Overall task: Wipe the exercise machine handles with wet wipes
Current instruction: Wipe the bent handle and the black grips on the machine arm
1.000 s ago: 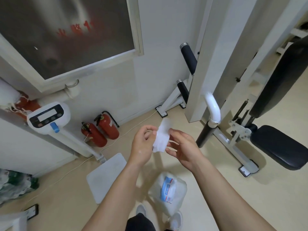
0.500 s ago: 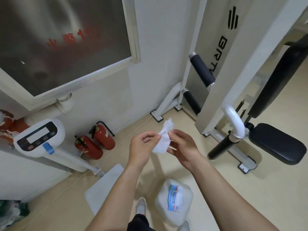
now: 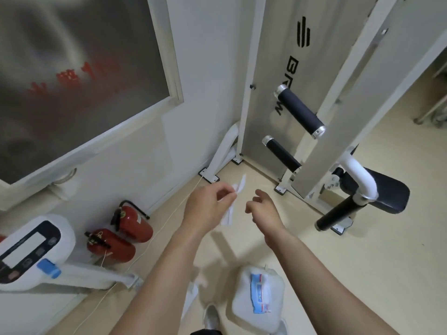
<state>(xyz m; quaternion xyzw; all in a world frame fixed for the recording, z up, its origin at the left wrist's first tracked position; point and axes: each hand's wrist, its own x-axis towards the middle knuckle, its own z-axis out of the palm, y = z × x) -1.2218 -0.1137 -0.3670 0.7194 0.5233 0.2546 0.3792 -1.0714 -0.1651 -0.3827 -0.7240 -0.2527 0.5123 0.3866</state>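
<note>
Beige floor [image 3: 362, 262] of a gym room, bounded by a white wall in which a frosted window [image 3: 72, 68] is set.

Wet wipe [image 3: 228, 216]: white, bunched lengthwise, held in the air above the floor, in front of the machine's base. It is pinched near its upper end between thumb and fingertips of the left hand [image 3: 208, 209]; the lower part is left hanging.

Right hand [image 3: 263, 209]: held just beside the wipe, apart from it. Its fingers are loosely curled and nothing is gripped.

Upper handle [image 3: 298, 111] and lower handle [image 3: 281, 154]: black grips with metal end caps, mounted one above the other on the white machine frame [image 3: 321, 146], beyond the hands.

Side handle [image 3: 338, 211]: black grip fitted to a curved white tube [image 3: 360, 175], to the right of the hands, in front of a black seat pad [image 3: 391, 192].

Wipes pack [image 3: 260, 296]: blue-labelled, laid on the floor inside a clear bag [image 3: 242, 310], between the forearms.

Two red fire extinguishers [image 3: 135, 223] are laid at the floor's edge along the wall; a white scale [image 3: 31, 247] is seen at the left.
</note>
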